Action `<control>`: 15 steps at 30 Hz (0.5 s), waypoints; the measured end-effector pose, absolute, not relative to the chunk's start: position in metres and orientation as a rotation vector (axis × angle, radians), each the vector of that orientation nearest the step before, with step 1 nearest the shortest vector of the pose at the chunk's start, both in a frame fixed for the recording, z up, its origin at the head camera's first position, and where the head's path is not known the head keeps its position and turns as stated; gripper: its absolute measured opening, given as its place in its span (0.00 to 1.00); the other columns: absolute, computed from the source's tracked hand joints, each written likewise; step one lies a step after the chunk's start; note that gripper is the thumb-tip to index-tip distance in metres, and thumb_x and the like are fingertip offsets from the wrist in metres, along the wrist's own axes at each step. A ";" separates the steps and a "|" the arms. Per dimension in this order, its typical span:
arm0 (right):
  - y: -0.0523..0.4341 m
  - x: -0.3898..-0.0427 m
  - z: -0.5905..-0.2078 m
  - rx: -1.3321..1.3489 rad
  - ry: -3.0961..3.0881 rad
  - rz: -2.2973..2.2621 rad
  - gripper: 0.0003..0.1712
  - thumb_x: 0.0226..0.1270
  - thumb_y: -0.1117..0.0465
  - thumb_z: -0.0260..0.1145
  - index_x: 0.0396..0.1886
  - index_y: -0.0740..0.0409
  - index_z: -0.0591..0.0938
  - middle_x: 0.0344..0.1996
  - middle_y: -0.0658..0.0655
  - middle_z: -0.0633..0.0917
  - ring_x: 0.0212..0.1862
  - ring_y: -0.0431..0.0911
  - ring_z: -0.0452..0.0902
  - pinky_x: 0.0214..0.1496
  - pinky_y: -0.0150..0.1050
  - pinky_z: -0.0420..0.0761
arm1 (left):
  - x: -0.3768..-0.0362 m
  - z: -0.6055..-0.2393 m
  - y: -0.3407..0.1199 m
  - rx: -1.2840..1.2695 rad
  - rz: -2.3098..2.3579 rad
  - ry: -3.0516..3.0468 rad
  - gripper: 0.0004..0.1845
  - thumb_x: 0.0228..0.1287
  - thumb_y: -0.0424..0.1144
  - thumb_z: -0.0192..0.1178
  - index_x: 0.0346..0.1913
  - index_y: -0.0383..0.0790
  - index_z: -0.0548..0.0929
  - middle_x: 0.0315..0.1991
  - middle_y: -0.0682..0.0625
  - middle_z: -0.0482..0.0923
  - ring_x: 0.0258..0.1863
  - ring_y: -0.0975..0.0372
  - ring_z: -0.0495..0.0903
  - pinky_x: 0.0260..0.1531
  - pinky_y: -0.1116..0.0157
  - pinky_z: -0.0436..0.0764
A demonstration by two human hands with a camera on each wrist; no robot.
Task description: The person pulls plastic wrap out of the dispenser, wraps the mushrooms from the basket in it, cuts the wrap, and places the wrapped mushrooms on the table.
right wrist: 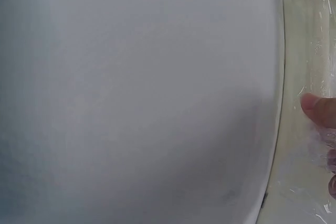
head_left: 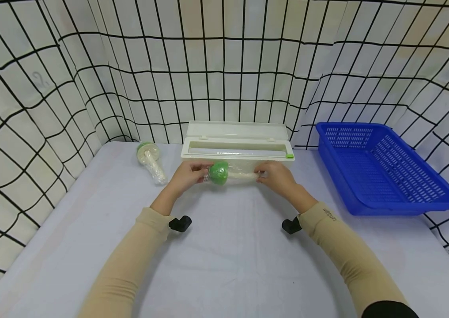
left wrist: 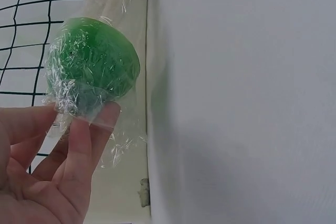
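Observation:
A toy mushroom with a green cap (head_left: 219, 172) and pale stem is held just above the table, in front of a white cling-film dispenser (head_left: 237, 142). Clear film covers it. My left hand (head_left: 190, 175) pinches the film at the cap end, fingertips (left wrist: 100, 124) touching the wrapped green cap (left wrist: 93, 64). My right hand (head_left: 276, 176) pinches the film at the stem end; its fingertips (right wrist: 317, 109) press crinkled film (right wrist: 317, 51) in the right wrist view. A second wrapped green-capped mushroom (head_left: 150, 160) lies on the table to the far left.
A blue plastic basket (head_left: 383, 170) stands at the right, tilted against the grid-patterned backdrop. The dispenser has its lid raised at the back. The table (head_left: 228, 265) is covered in pale grey cloth, and grid-patterned walls enclose three sides.

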State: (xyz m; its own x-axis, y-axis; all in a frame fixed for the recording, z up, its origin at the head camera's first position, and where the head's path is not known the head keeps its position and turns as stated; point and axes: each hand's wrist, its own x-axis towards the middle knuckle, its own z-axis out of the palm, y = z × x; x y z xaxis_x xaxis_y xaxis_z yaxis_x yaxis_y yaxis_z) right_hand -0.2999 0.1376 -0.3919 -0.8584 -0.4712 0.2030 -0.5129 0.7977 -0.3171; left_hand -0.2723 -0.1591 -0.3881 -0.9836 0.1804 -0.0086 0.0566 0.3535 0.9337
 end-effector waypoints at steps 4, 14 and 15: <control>0.139 -0.301 -0.394 0.825 -2.875 0.566 0.14 0.61 0.66 0.77 0.47 0.62 0.89 0.43 0.57 0.89 0.47 0.51 0.84 0.52 0.47 0.82 | -0.273 -0.389 -0.159 0.196 1.724 2.473 0.16 0.74 0.28 0.58 0.62 0.30 0.82 0.54 0.37 0.81 0.41 0.63 0.78 0.40 0.72 0.81; 0.145 -0.303 -0.399 0.892 -2.846 0.558 0.12 0.63 0.68 0.75 0.46 0.63 0.90 0.42 0.59 0.90 0.46 0.52 0.86 0.50 0.47 0.84 | -0.272 -0.391 -0.158 0.274 1.676 2.482 0.15 0.70 0.26 0.61 0.57 0.26 0.83 0.58 0.34 0.80 0.49 0.55 0.81 0.45 0.66 0.84; 0.145 -0.303 -0.399 0.903 -2.842 0.557 0.11 0.63 0.69 0.75 0.46 0.63 0.90 0.42 0.59 0.90 0.46 0.52 0.86 0.50 0.47 0.85 | -0.271 -0.390 -0.159 0.277 1.668 2.486 0.15 0.70 0.26 0.61 0.57 0.27 0.83 0.58 0.34 0.80 0.51 0.53 0.81 0.46 0.66 0.84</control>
